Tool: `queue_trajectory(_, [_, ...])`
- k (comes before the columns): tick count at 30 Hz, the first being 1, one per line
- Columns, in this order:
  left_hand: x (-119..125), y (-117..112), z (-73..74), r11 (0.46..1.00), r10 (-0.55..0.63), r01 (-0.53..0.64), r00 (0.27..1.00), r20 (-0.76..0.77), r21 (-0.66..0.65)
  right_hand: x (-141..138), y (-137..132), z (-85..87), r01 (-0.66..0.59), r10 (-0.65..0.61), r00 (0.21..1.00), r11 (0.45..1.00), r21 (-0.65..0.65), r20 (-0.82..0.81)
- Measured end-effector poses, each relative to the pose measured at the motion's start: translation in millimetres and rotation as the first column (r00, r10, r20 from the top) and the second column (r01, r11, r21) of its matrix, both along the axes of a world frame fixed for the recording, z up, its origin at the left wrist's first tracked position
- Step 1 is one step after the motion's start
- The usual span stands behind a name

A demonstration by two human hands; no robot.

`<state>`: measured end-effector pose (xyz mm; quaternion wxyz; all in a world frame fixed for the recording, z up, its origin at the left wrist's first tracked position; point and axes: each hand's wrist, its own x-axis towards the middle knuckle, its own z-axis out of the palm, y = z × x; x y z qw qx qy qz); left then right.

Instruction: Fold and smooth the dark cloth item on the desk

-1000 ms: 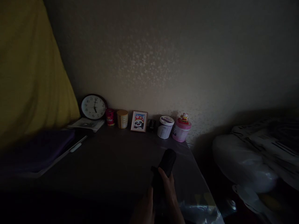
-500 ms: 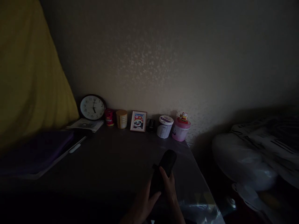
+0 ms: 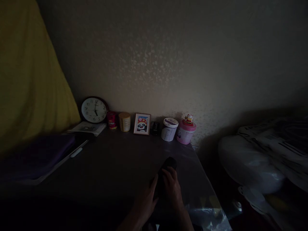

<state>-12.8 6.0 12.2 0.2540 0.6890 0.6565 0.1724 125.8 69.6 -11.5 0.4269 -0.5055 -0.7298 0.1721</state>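
Note:
A black, elongated object with a rounded far end (image 3: 171, 161) is between my two hands above the dark tabletop; the dim light hides its exact kind. My left hand (image 3: 147, 199) grips its near left side, with the thumb and fingers on either side of it. From the right, my right hand (image 3: 172, 187) lies over its upper part, fingers curled across the top. Much of the object's near end is lost in shadow and behind the hands.
Along the wall stand a round clock (image 3: 94, 110), a red can (image 3: 112, 120), a yellow-lidded tin (image 3: 124, 122), a framed panda picture (image 3: 142, 124), a white tub (image 3: 169, 130) and a pink tub (image 3: 185, 134). A purple folder (image 3: 48, 154) lies left; white bags (image 3: 250, 163) are right.
My right hand has shifted from the object's side to over its top, fingers now across it. The object's far end has tipped lower and slightly left. My left hand still grips it.

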Motion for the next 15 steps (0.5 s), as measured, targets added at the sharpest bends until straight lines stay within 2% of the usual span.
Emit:
queue_trajectory(3, [-1,1,0.2,1.0,-0.012,0.013,0.999,0.03,-0.008,1,1,5.8,-0.107,0.108,0.993,0.994,0.033,-0.04])
queue_trajectory(6, [-2,2,-0.1,1.0,-0.025,0.025,0.999,0.031,0.002,5,1,8.6,-0.134,0.135,0.98,0.991,0.018,-0.143])
queue_trajectory(12, [-1,2,5.9,0.999,-0.043,0.042,0.999,-0.01,-0.026,18,-10,8.2,-0.17,0.081,0.936,0.956,-0.241,-0.342])
queue_trajectory(15, [0,2,7.0,0.997,-0.051,0.05,0.998,-0.024,-0.06,21,-15,8.4,-0.193,0.057,0.904,0.938,-0.286,-0.423])
